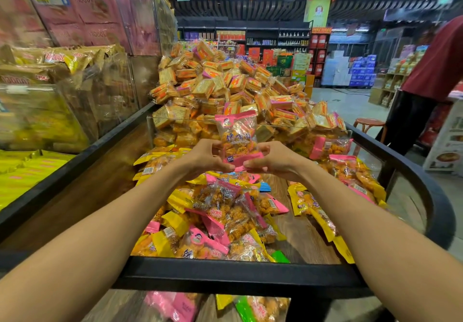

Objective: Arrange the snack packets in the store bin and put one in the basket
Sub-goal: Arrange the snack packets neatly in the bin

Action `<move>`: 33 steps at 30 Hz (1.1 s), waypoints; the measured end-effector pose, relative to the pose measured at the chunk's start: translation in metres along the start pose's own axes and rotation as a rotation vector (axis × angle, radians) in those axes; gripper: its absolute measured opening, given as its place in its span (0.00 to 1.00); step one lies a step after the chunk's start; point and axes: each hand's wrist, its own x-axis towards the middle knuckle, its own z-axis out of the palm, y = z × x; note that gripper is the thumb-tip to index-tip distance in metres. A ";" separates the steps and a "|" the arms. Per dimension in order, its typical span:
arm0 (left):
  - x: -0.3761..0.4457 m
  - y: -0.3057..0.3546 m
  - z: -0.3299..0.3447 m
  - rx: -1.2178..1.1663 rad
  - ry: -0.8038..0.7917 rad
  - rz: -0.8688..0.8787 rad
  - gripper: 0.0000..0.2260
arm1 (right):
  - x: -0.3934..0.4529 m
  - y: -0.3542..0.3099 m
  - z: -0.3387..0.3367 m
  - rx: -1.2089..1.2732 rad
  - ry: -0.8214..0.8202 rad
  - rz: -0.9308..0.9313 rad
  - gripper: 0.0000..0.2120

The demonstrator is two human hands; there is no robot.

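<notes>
1. Store bin [240,270]: black-framed display bin with a wood-grain floor; the landmark for all entries below.
2. Pink-topped snack packet [236,133]: held upright above the middle of the bin, clear front showing orange pieces and printed characters.
3. Left hand [204,157]: over the bin, fingers curled, pinching the packet's lower left edge.
4. Right hand [271,160]: over the bin, fingers curled, pinching the packet's lower right corner.
5. Loose snack packets [220,221]: pink, yellow and a few green, heaped on the bin floor beneath both hands.
6. Mound of orange cracker packs [225,83]: piled high behind a clear divider at the bin's far end.
7. Person in a red shirt [436,66]: standing beyond the bin's right rail.
8. Wooden stool [369,123]: just outside the bin's far right corner.
</notes>
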 end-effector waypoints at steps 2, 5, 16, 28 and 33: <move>0.000 0.000 0.000 -0.007 0.008 -0.008 0.22 | 0.003 0.000 0.000 0.037 0.037 -0.050 0.12; 0.001 0.002 0.004 0.008 0.116 -0.017 0.30 | 0.006 0.002 0.000 0.032 0.140 -0.095 0.19; 0.000 0.009 0.018 -0.411 0.117 -0.045 0.20 | -0.004 0.003 0.037 -0.623 0.143 -0.310 0.31; -0.007 0.021 0.024 -0.419 -0.040 -0.074 0.10 | 0.017 0.001 0.008 -0.005 0.481 -0.172 0.15; 0.000 0.015 0.017 -0.431 0.024 -0.027 0.13 | 0.015 0.000 0.010 -0.021 0.468 -0.205 0.15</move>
